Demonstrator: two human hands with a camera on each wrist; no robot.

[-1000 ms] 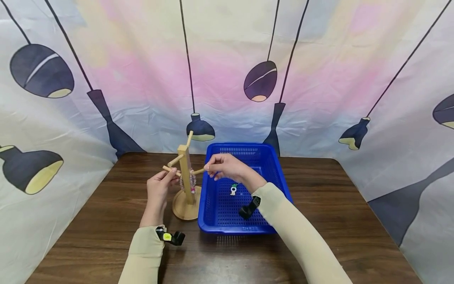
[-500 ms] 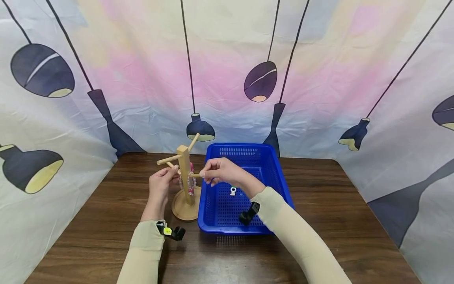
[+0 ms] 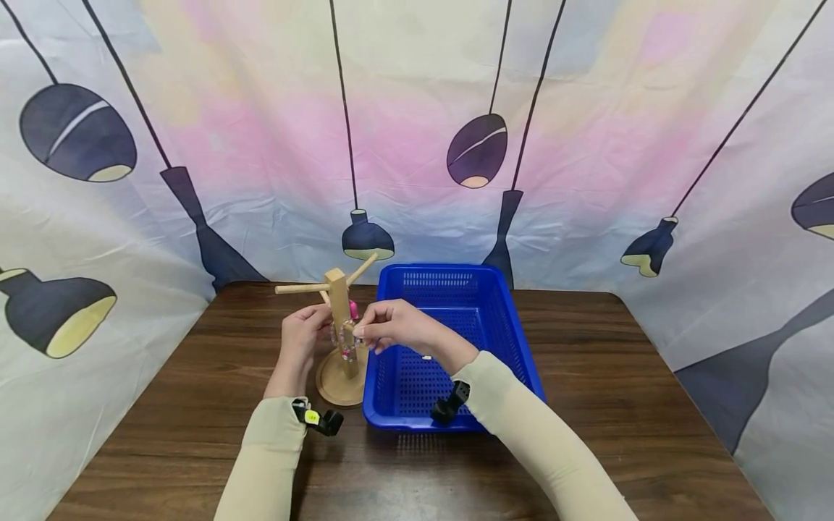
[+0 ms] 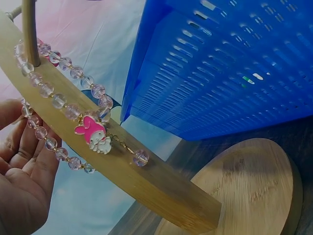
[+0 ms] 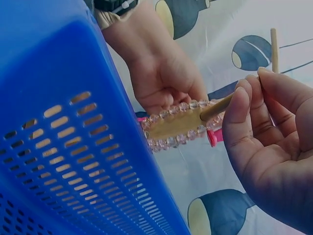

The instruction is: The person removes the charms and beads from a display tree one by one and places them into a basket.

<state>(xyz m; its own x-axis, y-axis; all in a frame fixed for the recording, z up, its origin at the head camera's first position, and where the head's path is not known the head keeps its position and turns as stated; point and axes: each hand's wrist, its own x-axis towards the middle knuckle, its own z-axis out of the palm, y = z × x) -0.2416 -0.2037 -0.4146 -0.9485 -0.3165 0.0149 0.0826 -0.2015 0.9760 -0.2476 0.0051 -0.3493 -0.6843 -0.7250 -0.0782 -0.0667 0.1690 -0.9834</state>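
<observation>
A wooden stand with several pegs and a round base stands left of the blue basket. Clear pink bead bracelets hang around its post, one with a pink-hooded rabbit charm. My right hand pinches the tip of the peg that points toward me, thumb against fingertips. On the post's far left side, my left hand grips another peg, its fingertips partly hidden by the post. In the left wrist view, its curled fingers lie beside a strand of beads.
The blue perforated basket sits close against the stand's right side, under my right forearm. A small white and green item lies inside it. The brown wooden table backs onto a printed cloth.
The stand has turned clockwise as seen from above: the front peg swung left, the back peg right. My right hand moved left and nearer with its peg; my left hand shifted slightly right.
</observation>
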